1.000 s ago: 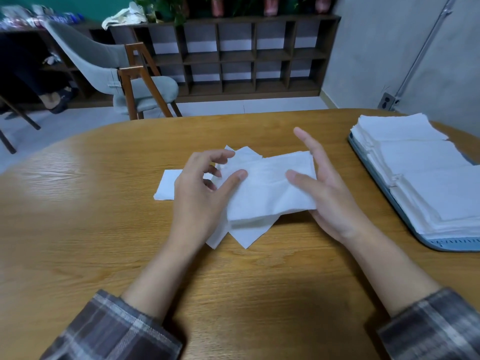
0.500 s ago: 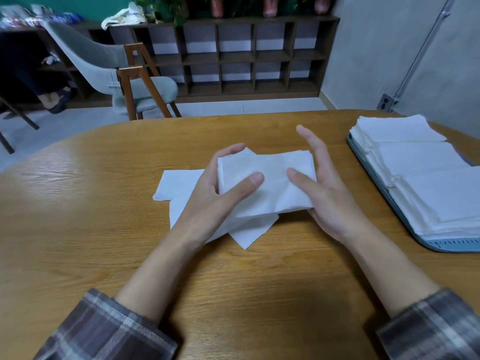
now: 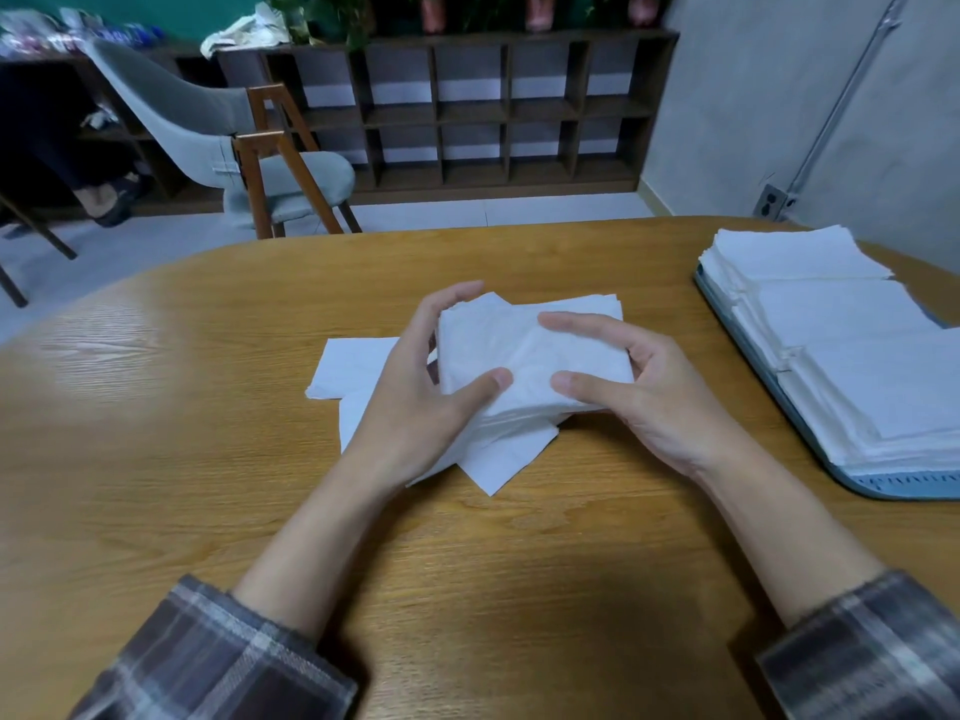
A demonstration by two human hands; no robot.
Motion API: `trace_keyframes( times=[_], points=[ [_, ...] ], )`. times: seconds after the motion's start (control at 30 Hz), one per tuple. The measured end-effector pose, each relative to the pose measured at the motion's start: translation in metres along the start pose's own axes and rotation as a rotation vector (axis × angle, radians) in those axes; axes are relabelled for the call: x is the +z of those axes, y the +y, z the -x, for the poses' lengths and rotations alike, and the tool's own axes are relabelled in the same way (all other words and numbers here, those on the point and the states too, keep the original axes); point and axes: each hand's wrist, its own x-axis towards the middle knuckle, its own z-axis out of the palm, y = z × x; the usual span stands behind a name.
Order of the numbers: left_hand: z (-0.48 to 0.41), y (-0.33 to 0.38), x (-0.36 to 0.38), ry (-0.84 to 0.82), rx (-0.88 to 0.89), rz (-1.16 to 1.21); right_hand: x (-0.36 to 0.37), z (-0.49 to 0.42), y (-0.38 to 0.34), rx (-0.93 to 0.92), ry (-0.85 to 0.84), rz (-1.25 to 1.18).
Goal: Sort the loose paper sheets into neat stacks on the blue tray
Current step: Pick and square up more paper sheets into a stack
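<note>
1. Step in hand (judged): squaring a gathered bundle of sheets (image 3: 524, 356) before carrying it to the blue tray (image 3: 904, 484).
2. The left grip (image 3: 415, 402) grasped the bundle's left end, fingers curled over the far corner, thumb on the top near the near edge.
3. The right grip (image 3: 649, 392) grasped the right end, forefinger laid across the top, thumb beside it. The lower fingers were hidden.
4. The bundle sat mid-counter, over the loose sheets (image 3: 353, 363) that lay flat and skewed on the counter (image 3: 182, 459). Whether it touched them could not be told.
5. To do it well: pinch lightly so the thin sheets can slide, tap the long edge down to align them, then press the ends inward evenly. A hard squeeze would likely crease the soft paper.
6. The far-left corner of the bundle looked uneven and wants truing first.
7. The tray lay at the right, well apart from the bundle, its near-left rim running diagonally. The white stacks (image 3: 841, 324) covered most of it and little bare tray showed, so the bundle probably goes on top of a stack.
8. Bare counter lay between the right grip and the tray rim, leaving a free sideways path. Lift over the rim rather than slide.
</note>
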Motion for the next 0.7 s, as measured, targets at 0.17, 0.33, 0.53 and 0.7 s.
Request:
trace_keyframes(
  times=[0.17,0.33,0.53,0.7],
  points=[
    [-0.003,-0.007,0.000,0.120,0.006,-0.055,-0.002,-0.004,0.007,-0.013,0.109,0.051],
    [-0.003,-0.006,0.001,0.121,0.043,-0.016,-0.006,-0.004,0.008,-0.030,0.118,-0.034],
    [0.000,-0.021,0.001,-0.075,0.102,-0.597,-0.010,-0.007,0.013,-0.047,0.366,0.123],
    [0.000,-0.026,0.002,-0.120,0.168,-0.790,-0.010,-0.008,0.014,-0.037,0.388,0.134]
  ],
)
